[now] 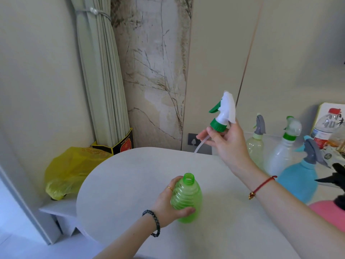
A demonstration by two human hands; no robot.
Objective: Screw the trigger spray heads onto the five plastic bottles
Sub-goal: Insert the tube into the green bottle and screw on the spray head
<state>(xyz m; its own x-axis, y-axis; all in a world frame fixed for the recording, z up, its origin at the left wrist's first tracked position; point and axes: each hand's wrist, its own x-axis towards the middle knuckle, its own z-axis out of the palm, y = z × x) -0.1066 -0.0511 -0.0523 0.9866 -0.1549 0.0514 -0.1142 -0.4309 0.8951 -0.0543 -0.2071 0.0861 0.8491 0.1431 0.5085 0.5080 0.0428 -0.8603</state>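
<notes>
My left hand point(169, 204) grips a green ribbed plastic bottle point(187, 198) standing on the white table point(130, 184); its threaded neck is open. My right hand point(226, 141) holds a white trigger spray head point(223, 113) with a green collar and green trigger, raised well above and to the right of the bottle. Its clear dip tube point(198, 146) hangs down to the left. At the right stand three bottles with heads on: a pale green one point(254, 146), a clear white one point(281, 154) and a blue one point(298, 178).
A pink bottle point(328, 214) with a black spray head point(337, 176) sits at the right edge. A water bottle point(324, 131) stands behind. A yellow plastic bag point(69, 169) lies on a low ledge left of the table, by a tied curtain point(104, 71).
</notes>
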